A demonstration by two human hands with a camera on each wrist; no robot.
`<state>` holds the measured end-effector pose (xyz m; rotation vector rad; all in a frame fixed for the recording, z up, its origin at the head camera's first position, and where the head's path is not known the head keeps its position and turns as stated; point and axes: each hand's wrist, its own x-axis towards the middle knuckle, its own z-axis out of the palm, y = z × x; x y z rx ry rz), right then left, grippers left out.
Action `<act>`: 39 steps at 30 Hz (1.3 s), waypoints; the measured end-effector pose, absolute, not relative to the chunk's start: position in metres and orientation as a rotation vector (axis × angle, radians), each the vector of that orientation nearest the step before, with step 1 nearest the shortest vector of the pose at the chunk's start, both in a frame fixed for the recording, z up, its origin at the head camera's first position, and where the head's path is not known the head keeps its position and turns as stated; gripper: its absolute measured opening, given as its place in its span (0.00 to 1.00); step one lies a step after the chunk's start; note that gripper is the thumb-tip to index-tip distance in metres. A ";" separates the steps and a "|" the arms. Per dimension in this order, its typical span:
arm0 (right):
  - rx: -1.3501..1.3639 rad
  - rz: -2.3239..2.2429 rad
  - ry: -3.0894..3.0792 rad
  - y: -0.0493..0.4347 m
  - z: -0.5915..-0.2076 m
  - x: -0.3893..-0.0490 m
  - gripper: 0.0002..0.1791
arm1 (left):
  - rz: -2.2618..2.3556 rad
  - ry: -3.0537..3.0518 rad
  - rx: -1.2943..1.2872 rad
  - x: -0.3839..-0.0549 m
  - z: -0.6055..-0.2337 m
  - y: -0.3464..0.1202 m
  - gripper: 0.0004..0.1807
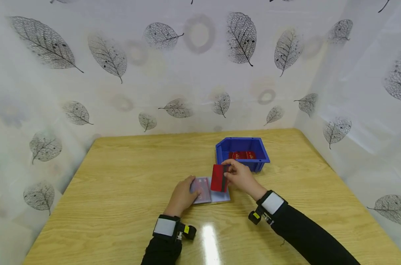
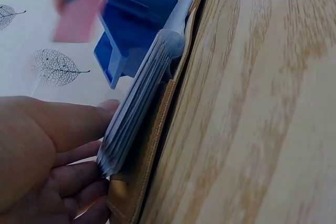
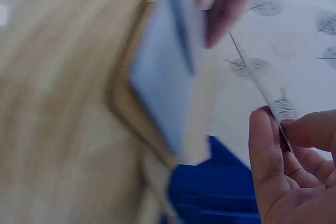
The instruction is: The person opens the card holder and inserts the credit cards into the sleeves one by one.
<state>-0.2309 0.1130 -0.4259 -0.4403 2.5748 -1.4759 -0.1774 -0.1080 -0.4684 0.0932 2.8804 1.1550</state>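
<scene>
A brown card holder [image 2: 140, 182] lies opened on the table, with a stack of clear plastic sleeves [image 2: 140, 106] inside. In the head view, a card shows through the left-hand sleeves [image 1: 202, 189]. My left hand [image 1: 182, 197] grips the holder's left side, thumb over the sleeves and fingers at their outer edge. Above the right half of the holder, my right hand [image 1: 241, 178] pinches a red card [image 1: 217, 178] with a dark stripe along one side. From the right wrist view the card [image 3: 254, 74] appears edge-on, between thumb and fingers.
Behind the right hand stands a blue plastic bin [image 1: 222, 152] with red cards [image 1: 241, 155] inside. Light wood-grain table [image 1: 127, 165] surrounds the holder. White leaf-printed sheeting [image 1: 194, 73] rises at the back and both sides.
</scene>
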 end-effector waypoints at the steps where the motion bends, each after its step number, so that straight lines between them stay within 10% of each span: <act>1: -0.411 -1.472 2.564 0.112 -0.431 -0.231 0.19 | 1.148 2.889 0.101 -0.178 -0.468 -0.108 0.30; 39: -0.231 -1.505 2.397 0.094 -0.459 -0.222 0.17 | 1.112 2.884 0.054 -0.179 -0.471 -0.108 0.31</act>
